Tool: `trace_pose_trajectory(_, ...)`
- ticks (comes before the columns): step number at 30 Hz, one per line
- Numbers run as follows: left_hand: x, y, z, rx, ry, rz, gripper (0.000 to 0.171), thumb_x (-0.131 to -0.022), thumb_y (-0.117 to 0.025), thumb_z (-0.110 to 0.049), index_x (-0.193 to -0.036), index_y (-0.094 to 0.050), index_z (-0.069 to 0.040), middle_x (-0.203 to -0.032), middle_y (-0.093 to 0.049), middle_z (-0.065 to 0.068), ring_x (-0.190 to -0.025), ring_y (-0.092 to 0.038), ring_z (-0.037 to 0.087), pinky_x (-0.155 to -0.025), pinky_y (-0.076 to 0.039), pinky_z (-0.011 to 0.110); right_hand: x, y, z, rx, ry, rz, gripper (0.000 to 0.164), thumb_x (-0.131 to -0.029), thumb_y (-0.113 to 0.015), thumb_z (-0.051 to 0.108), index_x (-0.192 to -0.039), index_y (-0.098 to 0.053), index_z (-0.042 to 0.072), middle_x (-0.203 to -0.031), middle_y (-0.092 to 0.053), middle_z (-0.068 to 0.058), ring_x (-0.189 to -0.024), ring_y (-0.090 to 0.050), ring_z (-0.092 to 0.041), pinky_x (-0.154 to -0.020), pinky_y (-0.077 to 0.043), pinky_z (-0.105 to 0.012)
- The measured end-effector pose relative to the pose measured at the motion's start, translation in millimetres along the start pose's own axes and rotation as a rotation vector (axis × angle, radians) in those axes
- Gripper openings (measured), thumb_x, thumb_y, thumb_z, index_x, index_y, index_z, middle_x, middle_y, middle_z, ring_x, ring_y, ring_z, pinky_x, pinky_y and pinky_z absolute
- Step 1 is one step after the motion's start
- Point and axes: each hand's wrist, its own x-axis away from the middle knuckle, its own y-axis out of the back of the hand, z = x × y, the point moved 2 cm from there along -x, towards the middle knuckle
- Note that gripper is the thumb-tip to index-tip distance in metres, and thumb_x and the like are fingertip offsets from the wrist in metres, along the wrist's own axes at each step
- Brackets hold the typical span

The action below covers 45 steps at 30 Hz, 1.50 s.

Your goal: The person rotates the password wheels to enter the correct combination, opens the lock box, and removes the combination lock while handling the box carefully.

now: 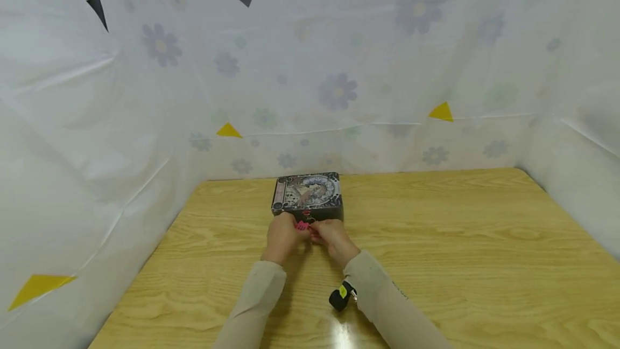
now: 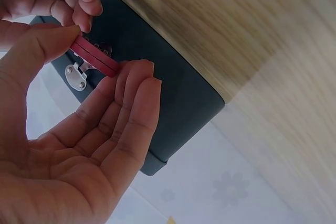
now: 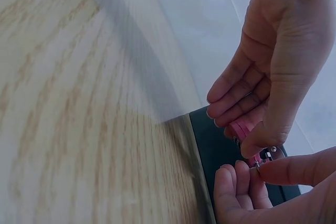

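Note:
A dark box with a printed lid stands near the back of the table, both hands at its front. My left hand pinches a small pink padlock between thumb and fingertips; dials show on it. Behind the padlock, a silver latch is fixed to the box front. In the right wrist view, my right hand pinches the thin metal shackle between thumb and fingers. Fingers partly hide the padlock, and I cannot tell if its shackle passes through the latch.
The wooden table extends to both sides of the box. A white flowered sheet hangs behind and along the sides, with yellow and black triangles on it. A black wrist camera hangs under the right sleeve.

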Motion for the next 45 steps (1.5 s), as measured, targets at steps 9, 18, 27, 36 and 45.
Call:
trace_pose_trajectory(9,-0.4,0.1,-2.9,0.004,0.008,0.003,0.042,-0.067,-0.082,-0.015,-0.050,-0.044,-0.011,-0.051,-0.040,-0.004,-0.049,-0.038,0.015,-0.044,-0.030,0.027,2,3,1,-0.028,0.022,0.010,0.012,-0.087,-0.051,-0.007,-0.085,-0.063,-0.011,-0.063,-0.056,-0.001,-0.055,-0.053,-0.006,-0.056,-0.051,-0.018)
trace_pose_trajectory(18,-0.3,0.1,-3.8,-0.025,0.026,0.017,0.035,-0.066,-0.081,-0.017,-0.054,-0.049,-0.010,-0.058,-0.046,0.000,-0.053,-0.040,0.016,-0.046,-0.033,0.029,5,6,0,-0.030,0.033,0.008,0.016,-0.088,-0.050,-0.005,-0.090,-0.063,-0.015,-0.064,-0.058,-0.001,-0.055,-0.054,-0.006,-0.056,-0.052,-0.019)
trace_pose_trajectory(27,2.8,2.0,-5.4,-0.019,-0.011,0.017,0.032,-0.066,-0.081,-0.016,-0.056,-0.051,-0.008,-0.057,-0.045,-0.001,-0.053,-0.039,0.015,-0.046,-0.033,0.028,5,9,1,-0.012,0.081,0.024,0.017,-0.088,-0.051,-0.005,-0.093,-0.062,-0.017,-0.069,-0.061,-0.005,-0.059,-0.057,-0.009,-0.064,-0.056,-0.025)
trace_pose_trajectory(36,4.7,4.2,-10.3,0.008,-0.043,0.037,0.024,-0.066,-0.080,-0.013,-0.062,-0.058,-0.005,-0.060,-0.053,0.001,-0.054,-0.044,0.015,-0.049,-0.039,0.027,5,17,5,0.048,0.143,0.054,0.017,-0.090,-0.048,-0.003,-0.092,-0.061,-0.014,-0.075,-0.062,-0.008,-0.063,-0.058,-0.010,-0.066,-0.055,-0.028)
trace_pose_trajectory(45,5.9,6.5,-18.5,0.084,-0.056,0.082,0.019,-0.068,-0.080,-0.013,-0.068,-0.063,-0.004,-0.060,-0.054,0.000,-0.053,-0.044,0.013,-0.048,-0.038,0.024,8,26,13,0.080,0.197,0.077,0.016,-0.091,-0.047,0.001,-0.090,-0.059,-0.010,-0.079,-0.063,-0.008,-0.069,-0.059,-0.013,-0.073,-0.054,-0.033)
